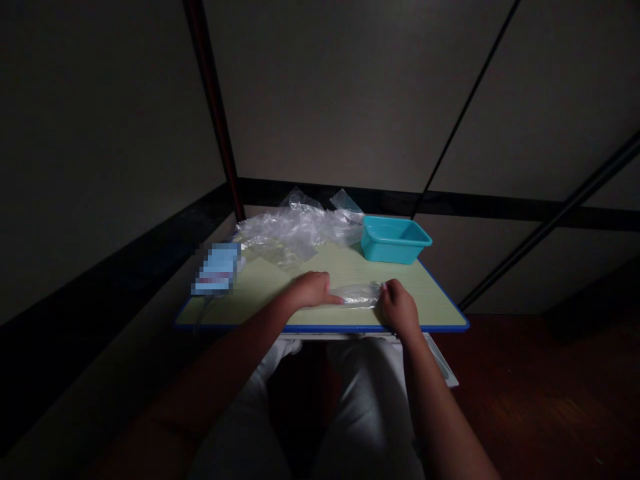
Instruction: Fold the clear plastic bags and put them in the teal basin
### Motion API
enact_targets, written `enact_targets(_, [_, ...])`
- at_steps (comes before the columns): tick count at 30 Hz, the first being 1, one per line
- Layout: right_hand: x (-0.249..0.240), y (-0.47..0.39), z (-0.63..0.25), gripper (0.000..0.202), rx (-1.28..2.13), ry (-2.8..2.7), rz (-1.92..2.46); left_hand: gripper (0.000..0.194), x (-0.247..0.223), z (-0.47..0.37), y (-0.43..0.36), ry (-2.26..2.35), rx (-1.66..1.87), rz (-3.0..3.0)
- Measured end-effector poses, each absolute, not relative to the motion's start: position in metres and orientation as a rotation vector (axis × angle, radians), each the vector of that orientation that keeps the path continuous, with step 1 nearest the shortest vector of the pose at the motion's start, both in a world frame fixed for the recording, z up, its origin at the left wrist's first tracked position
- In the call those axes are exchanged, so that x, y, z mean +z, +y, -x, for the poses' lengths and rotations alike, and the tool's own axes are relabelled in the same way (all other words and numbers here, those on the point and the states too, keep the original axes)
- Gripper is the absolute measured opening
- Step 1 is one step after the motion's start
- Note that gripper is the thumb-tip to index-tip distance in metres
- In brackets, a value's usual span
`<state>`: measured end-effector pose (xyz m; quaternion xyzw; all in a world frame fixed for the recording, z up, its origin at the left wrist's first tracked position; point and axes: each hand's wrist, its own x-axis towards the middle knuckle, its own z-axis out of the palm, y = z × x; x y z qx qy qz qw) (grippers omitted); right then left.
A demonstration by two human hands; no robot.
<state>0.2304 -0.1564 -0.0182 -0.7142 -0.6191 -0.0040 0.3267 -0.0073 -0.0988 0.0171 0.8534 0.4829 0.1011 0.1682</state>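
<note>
Plastic film (pixel 361 295) is extending over table (pixel 437 303), right hand (pixel 400 308) gripping one end, left hand (pixel 313 290) touching the other, left grip indeterminate, teal bin (pixel 391 251) standing beyond.

A pixelated blue object (pixel 217 269) sits at the left of the table (pixel 435 303).

A piece of plastic (pixel 357 295) lies on the worktop (pixel 433 303), by the near edge. The left hand (pixel 315 290) is at its left end and the right hand (pixel 401 308) is at its right end. Behind it, on the far side, is a plastic heap (pixel 300 227). The tub (pixel 393 252) sits far right, just beside the heap. A blurred thing (pixel 216 269) is on the left. Behind everything is a wall (pixel 330 100).
</note>
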Motion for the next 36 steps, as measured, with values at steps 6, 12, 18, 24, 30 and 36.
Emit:
enact_targets(6, [-0.02,-0.155,-0.232,0.02,0.023,-1.601,1.855,0.05,0.024,0.013,-0.095,1.404,0.222,-2.346])
enact_targets(12, [-0.02,-0.155,-0.234,0.022,0.036,-1.607,1.841,0.035,0.032,0.014,-0.093,1.348,0.145,-2.332])
enact_targets(18, [-0.019,-0.156,-0.233,0.027,0.035,-1.638,1.827,0.031,0.026,0.02,-0.086,1.284,0.24,-2.284])
enact_targets(24, [-0.019,-0.156,-0.23,0.022,-0.123,-1.699,1.895,0.028,0.023,0.026,-0.083,1.228,0.183,-2.262])
enact_targets(30, [-0.018,-0.157,-0.227,0.017,-0.239,-1.693,2.02,0.018,0.024,0.024,-0.084,1.213,0.16,-2.286])
enact_targets(36, [-0.016,-0.157,-0.225,0.012,-0.233,-1.616,2.136,0.015,0.022,0.021,-0.083,1.235,0.148,-2.299])
